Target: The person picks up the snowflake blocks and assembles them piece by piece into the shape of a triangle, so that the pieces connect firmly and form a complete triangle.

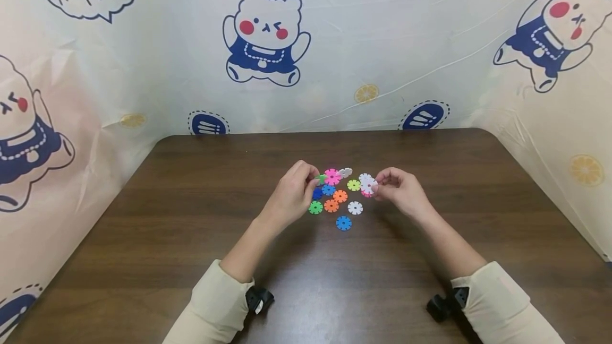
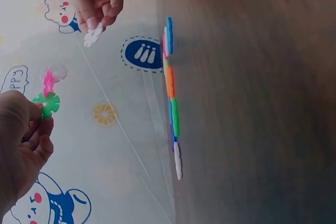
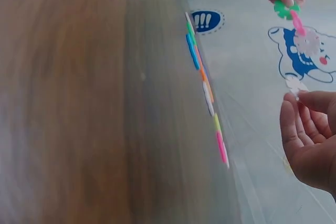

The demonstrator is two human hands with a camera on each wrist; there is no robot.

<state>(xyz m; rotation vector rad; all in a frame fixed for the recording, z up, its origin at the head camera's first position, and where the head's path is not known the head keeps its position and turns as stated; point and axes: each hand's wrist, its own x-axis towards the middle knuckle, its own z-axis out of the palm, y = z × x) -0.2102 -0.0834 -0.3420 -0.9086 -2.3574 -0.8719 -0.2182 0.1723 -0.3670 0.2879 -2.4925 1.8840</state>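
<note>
Surface (image 1: 344, 280): brown, wood-grained. Loose discs (image 1: 340, 196) on it: flat, round, notched, multicoloured. One joined piece (image 1: 332, 176) shows green, pink and pale parts set at angles. It is raised above the surface, its green end (image 2: 51, 104) pinched in the left hand (image 1: 292, 191). The right hand (image 1: 402, 191), apart on the right, pinches one white disc (image 3: 294, 84).

Held in midair, a notched green disc (image 2: 51, 105) joins a pink disc (image 2: 48, 83), itself linked to a pale disc (image 3: 308, 43); apart from them, a notched white disc (image 2: 93, 35) is pinched at its edge.
</note>
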